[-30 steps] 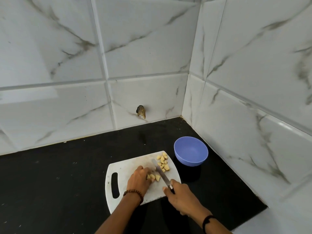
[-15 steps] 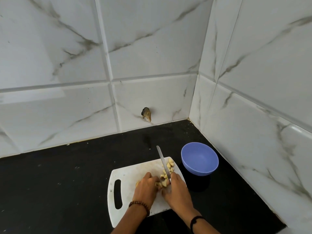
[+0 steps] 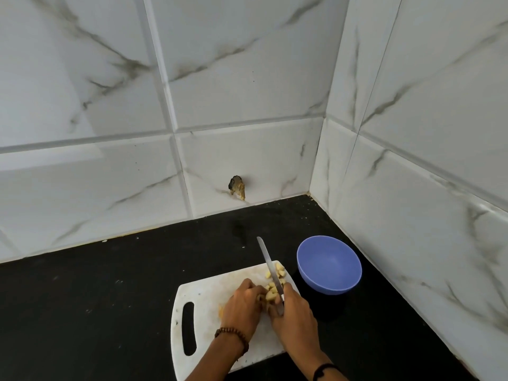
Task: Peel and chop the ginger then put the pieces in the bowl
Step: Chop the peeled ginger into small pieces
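Black tabletop (image 3: 110, 298), tiled corner: the right grip (image 3: 295, 314) clenches a knife (image 3: 270, 268), blade pointing away toward the wall; the left grip (image 3: 242, 309) pinches ginger pieces (image 3: 272, 294) on the cutting board (image 3: 209, 295). An empty bowl (image 3: 330, 284) sits just right of them, nearer the knife hand.

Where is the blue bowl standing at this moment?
In the head view, the blue bowl stands on the black counter at lower right, just right of the white cutting board's far corner and close to the right-hand tiled wall.
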### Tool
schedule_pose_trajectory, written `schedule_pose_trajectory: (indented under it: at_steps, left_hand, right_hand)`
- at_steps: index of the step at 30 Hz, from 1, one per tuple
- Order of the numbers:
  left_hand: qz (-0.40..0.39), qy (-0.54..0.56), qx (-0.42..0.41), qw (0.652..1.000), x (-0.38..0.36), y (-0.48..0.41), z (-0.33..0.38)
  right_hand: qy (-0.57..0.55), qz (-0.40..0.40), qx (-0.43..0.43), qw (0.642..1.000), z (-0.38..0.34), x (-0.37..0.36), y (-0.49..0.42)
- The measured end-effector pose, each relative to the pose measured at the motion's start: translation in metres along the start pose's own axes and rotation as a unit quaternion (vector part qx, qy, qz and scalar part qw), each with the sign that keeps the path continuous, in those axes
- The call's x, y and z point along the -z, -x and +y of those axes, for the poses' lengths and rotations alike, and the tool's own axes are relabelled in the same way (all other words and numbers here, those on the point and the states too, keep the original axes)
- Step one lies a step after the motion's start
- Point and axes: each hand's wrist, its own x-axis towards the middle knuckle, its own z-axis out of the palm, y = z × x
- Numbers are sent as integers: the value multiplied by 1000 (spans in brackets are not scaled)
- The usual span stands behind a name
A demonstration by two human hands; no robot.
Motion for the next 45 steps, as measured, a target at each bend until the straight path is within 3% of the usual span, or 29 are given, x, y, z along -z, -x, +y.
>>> schedule_pose_trajectory:
  at_steps: [13, 21, 29, 36, 45]
  left_hand:
    - [-15, 30, -4, 999, 1, -4, 0]
    - [26, 51, 67, 996, -4, 2, 0]
    - [-2, 114, 77, 990, -4, -14, 14]
    - [-15, 159, 17, 987, 11, 26, -9]
    - [10, 184, 18, 983, 19, 44, -17]
  right_hand:
    - [-45, 2, -42, 998, -7, 2, -9]
    - [-80, -4, -58, 995, -3, 0, -4]
    - [-84, 16, -63, 994, -3, 7, -2]
    - [-102, -57, -37, 993, -5, -6, 11]
    - [-112, -97, -35, 988, -8, -10, 20]
